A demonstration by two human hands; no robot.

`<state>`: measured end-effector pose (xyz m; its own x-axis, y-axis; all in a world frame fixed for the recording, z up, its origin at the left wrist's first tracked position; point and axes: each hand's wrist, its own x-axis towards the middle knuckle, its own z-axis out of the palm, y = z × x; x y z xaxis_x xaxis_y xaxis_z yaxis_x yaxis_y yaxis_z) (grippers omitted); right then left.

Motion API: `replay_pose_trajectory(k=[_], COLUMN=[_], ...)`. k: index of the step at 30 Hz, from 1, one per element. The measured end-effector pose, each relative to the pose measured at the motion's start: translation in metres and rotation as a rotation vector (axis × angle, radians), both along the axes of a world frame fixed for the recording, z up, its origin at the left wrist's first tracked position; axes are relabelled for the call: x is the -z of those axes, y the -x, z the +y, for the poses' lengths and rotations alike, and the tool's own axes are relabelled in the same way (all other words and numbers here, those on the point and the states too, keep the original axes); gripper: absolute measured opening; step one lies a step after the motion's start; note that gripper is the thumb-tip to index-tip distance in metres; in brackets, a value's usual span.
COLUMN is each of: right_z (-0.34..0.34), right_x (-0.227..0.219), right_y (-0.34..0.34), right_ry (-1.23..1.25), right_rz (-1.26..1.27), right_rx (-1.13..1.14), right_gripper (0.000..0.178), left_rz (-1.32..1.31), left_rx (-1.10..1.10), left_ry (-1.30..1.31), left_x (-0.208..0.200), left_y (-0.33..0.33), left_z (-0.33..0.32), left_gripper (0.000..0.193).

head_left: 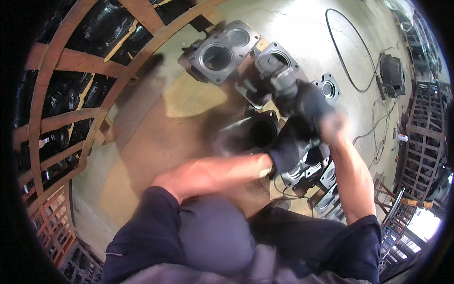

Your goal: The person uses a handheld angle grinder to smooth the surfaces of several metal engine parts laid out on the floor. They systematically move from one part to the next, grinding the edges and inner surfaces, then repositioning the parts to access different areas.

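Both my hands wear dark gloves and are smeared by motion. My left hand [286, 154] reaches across to the right, close beside a dark hollow metal casting [250, 132] with a round bore; its fingers blend into the dark shapes around it. My right hand [312, 108] is farther out, up against a grey flanged casting [286, 80]. Whether it grips that casting or something else cannot be made out. Farther left lies a larger metal casting [220, 57] with two round openings in its flat face.
A small flanged casting [327, 87] lies beyond my right hand. Several machined metal parts [326, 199] lie near my right forearm. A black cable [340, 61] loops over the floor to a dark box [392, 75]. Brown crate framing [90, 66] with black wrapping stands at left.
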<state>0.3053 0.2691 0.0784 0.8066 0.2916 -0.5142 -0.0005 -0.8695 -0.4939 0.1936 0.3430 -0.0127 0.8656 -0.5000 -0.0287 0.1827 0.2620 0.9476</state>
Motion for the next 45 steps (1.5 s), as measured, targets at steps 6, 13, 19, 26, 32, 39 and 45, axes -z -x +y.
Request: replay_pose_trajectory(k=[6,13,19,26,32,39,45], right_z=[-0.037,-0.070,-0.046,-0.028,-0.039,-0.035,-0.068], right_x=[0.009,0.017,-0.004,0.003,0.003,-0.013,0.007], right_y=[-0.042,-0.027,0.024,0.037,0.005,-0.033,-0.025], right_ry=[-0.009,-0.201,-0.103,-0.140,-0.092,0.111,0.084], right_rz=[-0.325,-0.214,0.089,0.024,-0.020,-0.084,-0.089], right_rx=[-0.037,-0.011,0.150,0.175,0.159,-0.122,-0.163], right_gripper=[0.041,0.034,0.042,0.051,0.047,0.046,0.042], left_rz=[0.448,0.235,0.104,-0.078,0.172,0.162,0.130], left_rx=[0.002,-0.083,-0.138,-0.131,-0.076,-0.063,-0.136], left_ry=[0.173,0.257,0.318,-0.202,0.173,0.187,0.224], left_x=[-0.036,-0.025,-0.011,0.006,0.006,0.012,0.008], left_y=[-0.066,-0.047,0.015,0.037,-0.011,-0.031,-0.024], left_z=[-0.010,-0.047,-0.051,-0.044,-0.052,-0.068,-0.090], left_gripper=[0.032,0.027,0.020,0.017,0.027,0.025,0.023])
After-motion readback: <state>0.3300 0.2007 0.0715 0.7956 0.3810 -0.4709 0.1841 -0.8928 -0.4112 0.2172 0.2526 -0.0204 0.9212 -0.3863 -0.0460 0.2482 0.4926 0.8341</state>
